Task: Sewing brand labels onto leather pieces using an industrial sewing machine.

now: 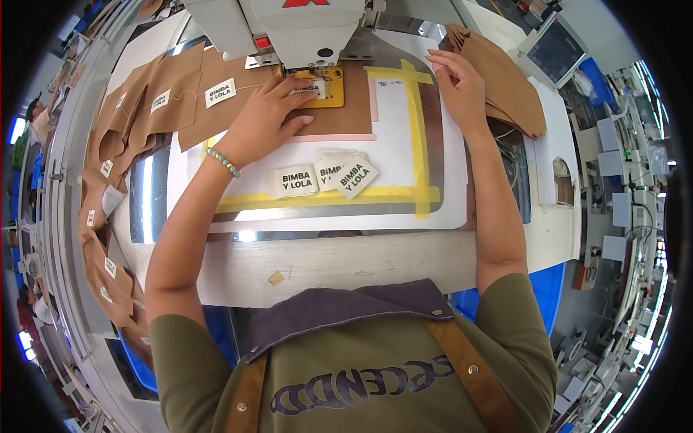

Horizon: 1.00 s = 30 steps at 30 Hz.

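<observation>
My left hand (276, 115), with a beaded bracelet, rests fingers spread on a brown panel (346, 123) beneath the white machine head (301, 29). Its fingertips touch or lie just over a yellow plate (333, 89) framing a white label, partly hidden by my fingers. My right hand (457, 86) has loosely curved, parted fingers at the board's upper right, beside a pile of folded brown pieces (505, 94), holding nothing visible. Several loose white printed labels (294, 182) lie below my left hand on the white board (390, 155), which has yellow tape strips (417, 144).
Brown pieces with sewn labels, joined by thread (188, 94), trail down the left side of the table (346, 263). A screen (552, 54) stands at the back right. Blue bins (543, 296) sit below the table. Workers (40, 299) and machinery fill the far left; more machines line the right.
</observation>
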Tool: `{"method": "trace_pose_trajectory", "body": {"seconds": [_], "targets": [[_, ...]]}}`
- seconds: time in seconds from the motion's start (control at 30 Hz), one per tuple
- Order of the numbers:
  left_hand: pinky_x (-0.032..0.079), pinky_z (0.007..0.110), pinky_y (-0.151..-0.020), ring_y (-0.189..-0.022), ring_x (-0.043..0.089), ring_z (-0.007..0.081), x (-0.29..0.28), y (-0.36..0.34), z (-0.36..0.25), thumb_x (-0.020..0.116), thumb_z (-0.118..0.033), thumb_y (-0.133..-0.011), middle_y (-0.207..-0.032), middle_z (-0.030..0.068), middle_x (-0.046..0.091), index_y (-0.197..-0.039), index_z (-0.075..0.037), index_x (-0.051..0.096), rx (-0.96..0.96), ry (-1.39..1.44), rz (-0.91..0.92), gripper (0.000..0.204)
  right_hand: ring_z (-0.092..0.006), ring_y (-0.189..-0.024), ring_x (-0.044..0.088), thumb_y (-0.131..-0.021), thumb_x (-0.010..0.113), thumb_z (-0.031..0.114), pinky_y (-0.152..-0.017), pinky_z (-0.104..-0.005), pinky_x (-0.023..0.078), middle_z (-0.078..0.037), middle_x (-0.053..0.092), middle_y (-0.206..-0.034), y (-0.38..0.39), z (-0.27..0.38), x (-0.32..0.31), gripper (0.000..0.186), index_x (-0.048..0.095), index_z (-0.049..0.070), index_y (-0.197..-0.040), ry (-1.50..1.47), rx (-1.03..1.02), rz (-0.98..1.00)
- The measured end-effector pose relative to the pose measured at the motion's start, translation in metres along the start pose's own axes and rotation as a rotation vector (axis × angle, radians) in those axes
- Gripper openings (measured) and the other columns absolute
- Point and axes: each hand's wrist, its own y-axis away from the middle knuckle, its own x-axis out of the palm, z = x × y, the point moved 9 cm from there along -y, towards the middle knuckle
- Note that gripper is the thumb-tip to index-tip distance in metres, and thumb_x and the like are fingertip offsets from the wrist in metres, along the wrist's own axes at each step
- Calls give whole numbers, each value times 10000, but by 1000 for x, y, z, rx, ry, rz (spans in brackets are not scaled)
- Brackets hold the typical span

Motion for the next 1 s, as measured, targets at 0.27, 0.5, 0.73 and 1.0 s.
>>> {"method": "trace_pose_trajectory", "body": {"seconds": [0.27,0.5,0.73,1.0], "targets": [[457,461,-1174,-1371,555,368,1,-4,9,730,-238,-1025,-1557,113,602,-1486,-88,663,18,-1,-58,490,-182,-1107,726,-1067,677,90,-963,-306,574,-72,785,-1285,2,4,6,195,806,47,-1207,-17,6,22],[438,480,-1210,-1440,514,403,0,-5,28,736,-305,-1027,-1597,177,558,-1501,-46,620,-148,174,30,553,-264,-1073,734,-1017,704,109,-925,-363,593,-79,795,-1248,5,3,11,190,811,63,-1168,-21,-17,26],[364,466,-1299,-1577,405,382,-17,22,73,792,-320,-985,-1680,156,499,-1558,-51,581,-122,66,-73,667,-304,-1236,684,-1014,731,145,-1059,-412,557,-75,766,-1340,16,60,48,257,785,66,-1252,4,-248,242],[308,483,-1338,-1627,347,365,-25,28,95,844,-319,-931,-1704,77,503,-1593,-81,577,-100,186,73,753,-304,-1320,648,-1016,744,293,-1133,-433,532,-41,725,-1463,37,81,87,373,776,73,-1316,147,-247,511]]}}
